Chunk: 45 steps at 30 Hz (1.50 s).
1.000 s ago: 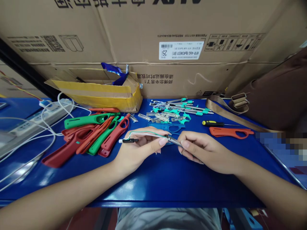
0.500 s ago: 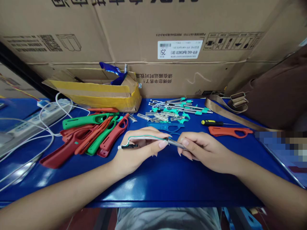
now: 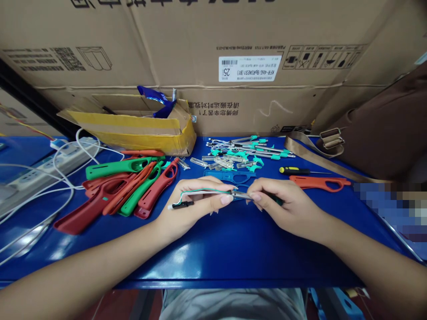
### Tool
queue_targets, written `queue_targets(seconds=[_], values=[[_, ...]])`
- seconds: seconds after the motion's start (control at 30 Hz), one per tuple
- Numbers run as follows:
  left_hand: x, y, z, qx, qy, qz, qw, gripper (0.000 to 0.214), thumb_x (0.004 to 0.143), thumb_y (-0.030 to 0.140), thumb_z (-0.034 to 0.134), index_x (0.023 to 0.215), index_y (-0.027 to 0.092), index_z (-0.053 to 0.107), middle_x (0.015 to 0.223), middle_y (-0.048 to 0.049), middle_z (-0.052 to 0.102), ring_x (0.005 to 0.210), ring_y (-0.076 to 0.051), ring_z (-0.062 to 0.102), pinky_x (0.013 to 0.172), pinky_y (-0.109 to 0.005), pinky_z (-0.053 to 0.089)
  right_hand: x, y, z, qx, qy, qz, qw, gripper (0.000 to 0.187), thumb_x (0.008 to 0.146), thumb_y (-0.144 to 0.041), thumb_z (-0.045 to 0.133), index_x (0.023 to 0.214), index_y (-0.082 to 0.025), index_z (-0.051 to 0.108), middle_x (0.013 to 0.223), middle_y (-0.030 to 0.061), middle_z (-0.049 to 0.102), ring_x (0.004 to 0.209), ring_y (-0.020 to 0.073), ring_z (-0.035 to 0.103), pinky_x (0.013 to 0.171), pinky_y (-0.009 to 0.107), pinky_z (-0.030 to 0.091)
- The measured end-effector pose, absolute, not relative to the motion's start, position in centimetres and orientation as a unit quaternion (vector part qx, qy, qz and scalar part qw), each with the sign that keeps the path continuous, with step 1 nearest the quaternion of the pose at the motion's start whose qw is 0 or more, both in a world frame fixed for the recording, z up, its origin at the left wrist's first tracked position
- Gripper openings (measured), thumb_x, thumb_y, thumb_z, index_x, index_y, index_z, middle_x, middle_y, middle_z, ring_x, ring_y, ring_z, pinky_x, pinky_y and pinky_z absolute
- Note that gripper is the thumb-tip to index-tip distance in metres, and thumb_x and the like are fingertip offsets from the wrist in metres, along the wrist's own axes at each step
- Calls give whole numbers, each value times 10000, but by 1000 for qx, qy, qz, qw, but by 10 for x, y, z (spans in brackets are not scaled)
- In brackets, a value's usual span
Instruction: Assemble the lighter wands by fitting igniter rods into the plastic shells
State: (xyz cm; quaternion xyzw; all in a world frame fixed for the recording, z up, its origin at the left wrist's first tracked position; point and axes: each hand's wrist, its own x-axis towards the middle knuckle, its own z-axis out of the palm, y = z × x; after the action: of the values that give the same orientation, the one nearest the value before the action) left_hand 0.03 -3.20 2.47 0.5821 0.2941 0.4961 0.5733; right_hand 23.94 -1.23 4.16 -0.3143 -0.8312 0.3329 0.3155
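Note:
Between my two hands is a thin metal lighter tube (image 3: 240,194), held nearly level above the blue table. My left hand (image 3: 196,200) pinches its left end between thumb and fingers. White and green wires (image 3: 203,191) run back from that end over the hand to a small black igniter piece (image 3: 183,205) with a white tip. My right hand (image 3: 283,204) grips the tube's other end, which its fingers cover. A dark green bit (image 3: 277,200) shows behind those fingers; I cannot make out what it is. Just beyond the hands lies a blue plastic lighter shell (image 3: 230,177).
Red, orange and green lighter shells (image 3: 135,186) lie piled at left, near a power strip (image 3: 43,164) with white cables. Clear fuel tanks (image 3: 218,162) and wired metal tubes (image 3: 250,146) lie behind. A screwdriver (image 3: 295,170) and orange shell (image 3: 318,183) are at right; a cardboard box (image 3: 133,133) stands behind.
The metal tube has turned to lie more level, and my right hand's grip on it has shifted slightly. The dark green bit now shows behind the right fingers. My left hand has barely moved.

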Motion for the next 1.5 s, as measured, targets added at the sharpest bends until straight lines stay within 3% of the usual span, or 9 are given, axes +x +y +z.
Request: queue_targets(seconds=[0.4, 0.53, 0.67, 0.73, 0.83, 0.97, 1.17, 1.3, 1.5], values=[[8, -32, 30, 474, 324, 486, 659, 152, 752, 286, 882, 900, 294, 844, 767, 2, 710, 580, -67, 566, 510, -166, 437, 236, -13, 40, -312, -839, 305, 324, 170, 1037, -266, 523, 896, -208, 599, 742, -43, 583, 655, 75, 516, 625, 191, 401], [12, -32, 28, 439, 328, 472, 691, 250, 754, 306, 881, 998, 284, 834, 732, 6, 700, 552, -51, 534, 510, -154, 439, 236, -13, 39, -322, -828, 333, 315, 119, 1029, -297, 539, 943, -220, 571, 773, -41, 554, 652, 84, 484, 588, 200, 385], [11, -31, 28, 432, 320, 456, 709, 334, 751, 268, 879, 1079, 272, 812, 834, -3, 725, 563, -41, 532, 513, -144, 459, 239, -11, 39, -314, -835, 322, 318, 87, 1024, -288, 544, 963, -228, 544, 826, -31, 557, 708, 97, 497, 651, 215, 408], [11, -31, 29, 426, 322, 458, 711, 383, 746, 260, 882, 1119, 256, 795, 766, 10, 701, 566, -53, 543, 511, -146, 473, 242, -8, 41, -313, -841, 306, 317, 82, 1020, -284, 552, 962, -228, 540, 834, -28, 552, 723, 102, 498, 672, 224, 411], [10, -31, 32, 416, 331, 471, 703, 418, 737, 250, 888, 1140, 235, 777, 697, 26, 665, 583, -77, 577, 523, -161, 509, 248, -3, 44, -314, -854, 286, 300, 95, 1008, -293, 577, 952, -225, 542, 840, -23, 547, 738, 109, 504, 681, 230, 412], [8, -29, 34, 409, 339, 493, 689, 375, 731, 239, 890, 1089, 216, 781, 871, -9, 727, 616, -80, 611, 539, -176, 548, 258, 5, 48, -325, -865, 272, 268, 128, 1002, -326, 580, 943, -216, 553, 839, -15, 564, 718, 112, 514, 655, 234, 416], [6, -24, 34, 484, 420, 496, 586, 284, 763, 263, 868, 1029, 199, 791, 912, -24, 757, 697, -103, 670, 633, -194, 595, 272, 20, 53, -325, -880, 259, 228, 168, 1006, -368, 561, 1007, -211, 621, 870, 14, 636, 761, 146, 571, 695, 262, 441], [7, -24, 33, 535, 460, 456, 543, 248, 775, 311, 854, 976, 175, 800, 808, -28, 766, 642, -127, 685, 644, -243, 616, 276, 23, 53, -311, -897, 235, 208, 147, 1012, -315, 537, 987, -203, 630, 917, 35, 666, 823, 162, 585, 759, 282, 445], [8, -25, 27, 577, 453, 410, 542, 198, 816, 304, 812, 952, 161, 800, 811, -40, 784, 677, -144, 720, 698, -253, 624, 268, 16, 52, -384, -880, 216, 177, 134, 999, -303, 526, 1046, -223, 623, 836, -10, 649, 695, 132, 554, 648, 263, 381]])
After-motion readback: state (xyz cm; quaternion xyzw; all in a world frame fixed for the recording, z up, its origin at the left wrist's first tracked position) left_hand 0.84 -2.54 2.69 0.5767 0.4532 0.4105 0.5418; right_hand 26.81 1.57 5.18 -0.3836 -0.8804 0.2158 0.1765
